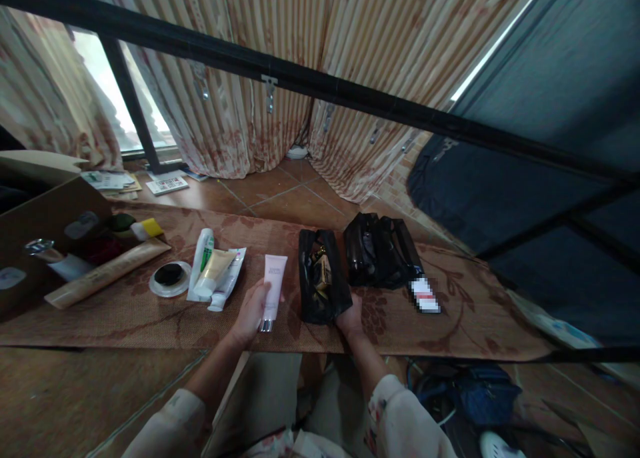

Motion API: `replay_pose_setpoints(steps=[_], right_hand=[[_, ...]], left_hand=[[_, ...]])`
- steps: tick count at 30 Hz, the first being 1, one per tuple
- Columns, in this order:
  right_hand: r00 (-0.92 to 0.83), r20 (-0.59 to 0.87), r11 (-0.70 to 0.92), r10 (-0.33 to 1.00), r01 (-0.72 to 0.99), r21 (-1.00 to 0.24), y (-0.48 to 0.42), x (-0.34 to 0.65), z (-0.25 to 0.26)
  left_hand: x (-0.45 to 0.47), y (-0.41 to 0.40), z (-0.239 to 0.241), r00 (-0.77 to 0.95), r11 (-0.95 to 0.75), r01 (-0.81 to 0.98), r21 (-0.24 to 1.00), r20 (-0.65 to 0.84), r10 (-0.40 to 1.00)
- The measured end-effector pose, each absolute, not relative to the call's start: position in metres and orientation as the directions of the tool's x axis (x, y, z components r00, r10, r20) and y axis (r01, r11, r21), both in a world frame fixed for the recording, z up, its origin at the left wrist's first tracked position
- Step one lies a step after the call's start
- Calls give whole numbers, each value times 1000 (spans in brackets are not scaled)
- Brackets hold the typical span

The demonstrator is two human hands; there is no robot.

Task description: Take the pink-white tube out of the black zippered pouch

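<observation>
A pale pink squeeze tube (273,285) with a silver cap stands almost upright, cap down, in the grip of my left hand (251,313). To its right, my right hand (351,317) grasps the near end of a black zip pouch (327,305), whose top gapes wide. Inside the pouch lies a gold-and-black box (323,275) among other small items I cannot make out. Left of my left hand, a beige tube (215,271) rests on white tubes and sachets. Beyond them sits a round clear jar with a black lid (169,278).
Two more black pouches (383,251) and a pixelated card (425,295) sit to the right. At the left, a cardboard box (60,225) stands behind a long beige tube (110,271) and a yellow-capped bottle (146,229). A dark metal bar (320,91) crosses beyond the cloth-covered table (225,335).
</observation>
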State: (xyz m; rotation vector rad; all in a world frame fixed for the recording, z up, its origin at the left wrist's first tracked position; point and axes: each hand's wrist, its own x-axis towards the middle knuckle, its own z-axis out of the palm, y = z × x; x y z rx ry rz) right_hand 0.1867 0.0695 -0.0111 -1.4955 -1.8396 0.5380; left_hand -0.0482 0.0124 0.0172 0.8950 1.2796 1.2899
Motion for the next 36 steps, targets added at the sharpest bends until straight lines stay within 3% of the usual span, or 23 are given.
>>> replay_pose_setpoints(steps=[25,32,36], right_hand=[[-70,306,274,950,661,-699,67,182,-5],[-73,310,282,948,648,-708,67,181,-3],[-84,317,291,945,662,-690,68,182,-5]], left_hand=[[-49,13,19,-190,141,-134,981,-165,968],[-48,15,20,-311,133,-252,959,-210,927],[-50,19,10,-281,126,-440,889,-270,921]])
